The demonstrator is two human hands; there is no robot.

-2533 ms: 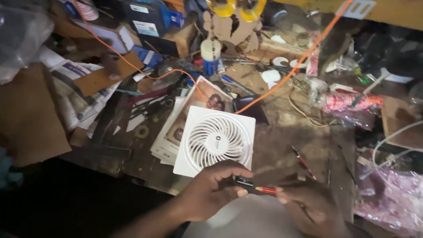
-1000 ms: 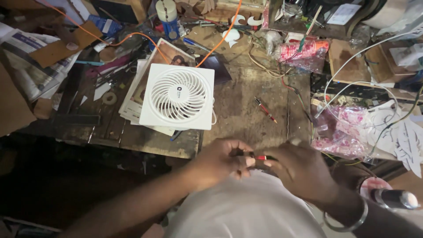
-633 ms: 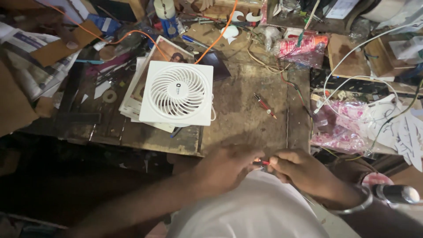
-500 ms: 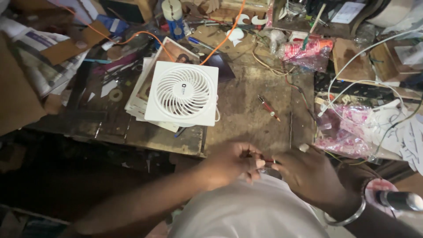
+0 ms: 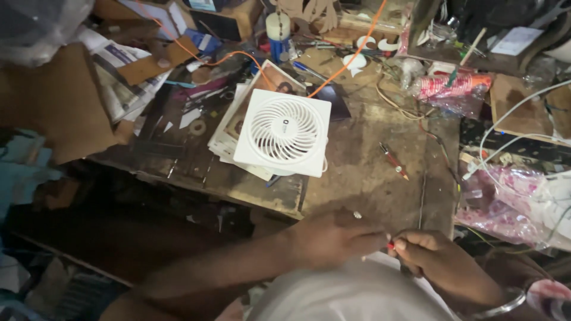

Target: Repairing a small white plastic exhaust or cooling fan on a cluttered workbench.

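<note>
My workbench [image 5: 369,178] is crowded. A square white fan [image 5: 283,132] lies face up near its front edge, resting on a stack of printed sheets [image 5: 229,134] that sticks out to its left. An orange cable [image 5: 348,62] runs from the back of the bench down behind the fan's upper edge. To the right of the fan, well apart from it, a thin red-handled tool [image 5: 393,160] lies on the bare wood. Farther back stand a small cylindrical container [image 5: 278,32] and a red-patterned plastic packet [image 5: 452,84]. White wires [image 5: 505,119] loop over the right side, above pink crumpled plastic bags [image 5: 505,202]. Cardboard pieces [image 5: 53,101] and papers pile up on the left.

Nothing on the bench stands between my hands; they meet below its front edge, over my pale shirt [image 5: 351,294]. My left hand [image 5: 333,238] and right hand [image 5: 434,261] come together fingertip to fingertip, and a small red object [image 5: 391,245] sits right where they meet. Only a sliver of it shows between the tips. My left fingers are pressed together and pinch one end; my right fingers are curled and pinch the other. A metal bangle [image 5: 496,308] circles my right wrist.
</note>
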